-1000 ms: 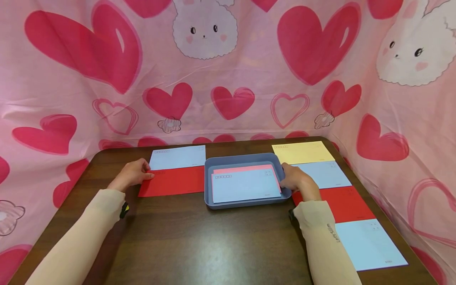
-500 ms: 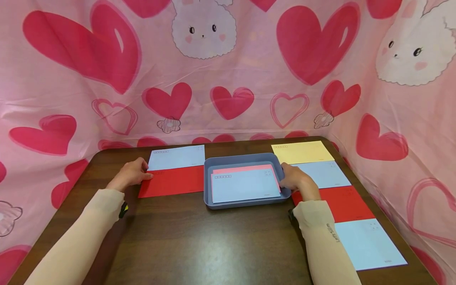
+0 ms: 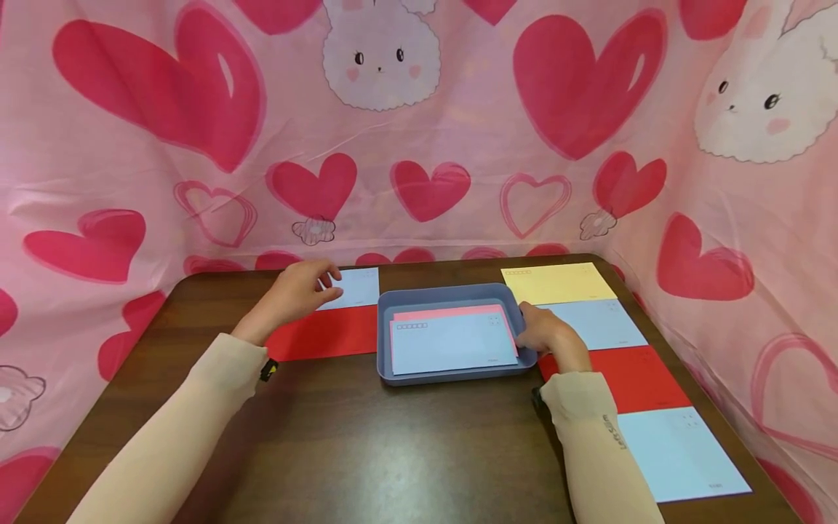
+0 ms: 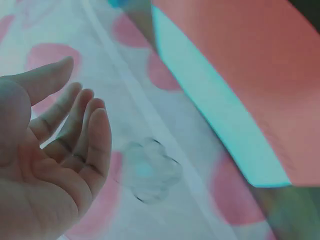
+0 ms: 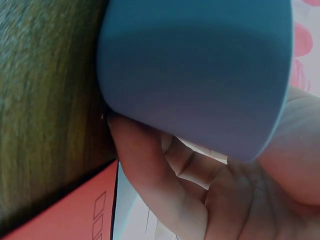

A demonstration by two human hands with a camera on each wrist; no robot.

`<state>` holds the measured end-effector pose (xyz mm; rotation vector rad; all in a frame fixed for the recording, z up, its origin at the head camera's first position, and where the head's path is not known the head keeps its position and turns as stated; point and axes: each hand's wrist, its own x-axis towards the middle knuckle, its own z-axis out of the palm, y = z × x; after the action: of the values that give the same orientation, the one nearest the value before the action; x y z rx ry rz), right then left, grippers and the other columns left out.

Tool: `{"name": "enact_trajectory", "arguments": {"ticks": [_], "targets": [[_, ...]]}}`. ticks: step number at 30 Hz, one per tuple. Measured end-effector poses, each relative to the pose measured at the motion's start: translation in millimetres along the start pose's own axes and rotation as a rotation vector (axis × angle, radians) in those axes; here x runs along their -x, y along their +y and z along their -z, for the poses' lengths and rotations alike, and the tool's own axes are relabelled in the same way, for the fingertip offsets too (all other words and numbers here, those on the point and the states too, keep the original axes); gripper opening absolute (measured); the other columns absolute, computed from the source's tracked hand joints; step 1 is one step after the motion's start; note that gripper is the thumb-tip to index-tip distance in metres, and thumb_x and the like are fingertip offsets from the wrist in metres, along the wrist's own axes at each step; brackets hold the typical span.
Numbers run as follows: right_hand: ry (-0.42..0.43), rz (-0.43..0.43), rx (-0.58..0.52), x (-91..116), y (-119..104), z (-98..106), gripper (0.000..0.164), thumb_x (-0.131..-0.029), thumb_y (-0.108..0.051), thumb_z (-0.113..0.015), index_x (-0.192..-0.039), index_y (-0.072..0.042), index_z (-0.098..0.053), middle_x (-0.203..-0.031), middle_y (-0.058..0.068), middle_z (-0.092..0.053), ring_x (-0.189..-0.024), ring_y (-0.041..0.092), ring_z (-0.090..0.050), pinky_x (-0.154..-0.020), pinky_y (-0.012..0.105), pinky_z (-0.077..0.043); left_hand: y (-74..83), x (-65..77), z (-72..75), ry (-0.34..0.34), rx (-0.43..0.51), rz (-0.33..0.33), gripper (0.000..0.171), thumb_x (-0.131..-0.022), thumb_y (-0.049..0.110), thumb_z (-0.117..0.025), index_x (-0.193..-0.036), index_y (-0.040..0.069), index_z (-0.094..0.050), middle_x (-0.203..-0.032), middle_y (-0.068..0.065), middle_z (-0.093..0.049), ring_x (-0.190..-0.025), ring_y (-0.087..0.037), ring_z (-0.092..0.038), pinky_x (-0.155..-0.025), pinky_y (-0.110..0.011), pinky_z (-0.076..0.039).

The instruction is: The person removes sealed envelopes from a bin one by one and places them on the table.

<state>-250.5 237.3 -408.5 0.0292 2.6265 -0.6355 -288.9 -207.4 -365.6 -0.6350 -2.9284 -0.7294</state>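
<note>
My left hand is raised over the left-hand envelopes, fingers loosely bent and apart, holding nothing. In the left wrist view that hand shows its bare palm. Below it lie a light blue envelope and, nearer me, a red envelope. At the table's middle stands a shallow grey-blue tray. Inside it a light blue envelope lies on a pink envelope. My right hand grips the tray's right end. In the right wrist view, fingers curl against the tray's outer wall.
Down the table's right side runs a column: a yellow envelope, a light blue envelope, a red envelope and another light blue envelope. A pink heart-print cloth hangs behind the brown table.
My left hand has let go of the red envelope's left edge, lifted and moved right. The right hand and the tray have stayed in place.
</note>
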Motion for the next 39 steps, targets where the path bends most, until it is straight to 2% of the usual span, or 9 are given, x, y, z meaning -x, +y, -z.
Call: {"name": "enact_trajectory", "arguments": {"ticks": [6, 13, 17, 26, 30, 36, 39], "targets": [[0.002, 0.011, 0.011, -2, 1, -1, 0.081, -0.095, -0.011, -0.073, -0.158, 0.011, -0.027, -0.145, 0.037, -0.049, -0.111, 0.041, -0.060, -0.089, 0.048, -0.060, 36.4, -15.1, -11.7, -0.036, 0.038, -0.095, 0.029, -0.096, 0.017, -0.079, -0.121, 0.007, -0.069, -0.108, -0.010, -0.073, -0.098, -0.028, -0.069, -0.085, -0.046, -0.060], [0.002, -0.002, 0.014, -3, 3, -1, 0.082, -0.095, -0.013, -0.073, -0.159, 0.009, -0.026, -0.147, 0.036, -0.048, -0.113, 0.041, -0.059, -0.090, 0.048, -0.059, 64.3, -27.3, -38.4, -0.197, 0.016, -0.216, 0.035, -0.095, 0.015, -0.080, -0.127, 0.005, -0.068, -0.115, -0.012, -0.073, -0.104, -0.027, -0.069, -0.094, -0.043, -0.059], [0.006, 0.003, 0.019, -1, 2, -1, 0.081, -0.095, -0.013, -0.073, -0.158, 0.009, -0.028, -0.146, 0.036, -0.049, -0.114, 0.041, -0.059, -0.091, 0.049, -0.059, 72.3, -31.8, -53.3, -0.266, 0.000, -0.205, 0.037, -0.096, 0.018, -0.080, -0.128, 0.006, -0.068, -0.118, -0.012, -0.072, -0.108, -0.027, -0.067, -0.096, -0.043, -0.057], [0.012, 0.007, 0.010, -2, 1, -2, 0.081, -0.094, -0.012, -0.074, -0.158, 0.009, -0.029, -0.144, 0.035, -0.051, -0.111, 0.040, -0.061, -0.092, 0.050, -0.059, 72.9, -38.9, -82.4, -0.323, -0.045, -0.199, 0.028, -0.095, 0.019, -0.080, -0.119, 0.006, -0.073, -0.105, -0.006, -0.071, -0.097, -0.021, -0.064, -0.091, -0.037, -0.057], [0.011, 0.012, 0.013, -1, 1, -1, 0.080, -0.094, -0.011, -0.074, -0.158, 0.010, -0.029, -0.144, 0.036, -0.051, -0.112, 0.041, -0.060, -0.093, 0.051, -0.059, 73.2, -37.6, -88.1, -0.345, -0.069, -0.153, 0.028, -0.092, 0.021, -0.084, -0.115, 0.009, -0.072, -0.105, -0.005, -0.069, -0.098, -0.020, -0.063, -0.091, -0.037, -0.057], [0.012, 0.015, 0.021, 1, -1, -1, 0.079, -0.095, -0.010, -0.073, -0.157, 0.011, -0.029, -0.145, 0.036, -0.050, -0.113, 0.041, -0.059, -0.093, 0.050, -0.058, 72.4, -39.3, -93.9, -0.338, -0.130, -0.124, 0.032, -0.090, 0.026, -0.086, -0.114, 0.010, -0.072, -0.104, -0.004, -0.067, -0.096, -0.019, -0.062, -0.089, -0.035, -0.057], [0.014, 0.019, 0.025, 2, -1, 0, 0.079, -0.095, -0.010, -0.073, -0.157, 0.011, -0.029, -0.145, 0.036, -0.050, -0.113, 0.042, -0.059, -0.094, 0.051, -0.058, 73.7, -41.2, -96.9, -0.344, -0.150, -0.089, 0.032, -0.090, 0.028, -0.086, -0.113, 0.011, -0.071, -0.104, -0.004, -0.067, -0.096, -0.018, -0.062, -0.088, -0.035, -0.057]]}}
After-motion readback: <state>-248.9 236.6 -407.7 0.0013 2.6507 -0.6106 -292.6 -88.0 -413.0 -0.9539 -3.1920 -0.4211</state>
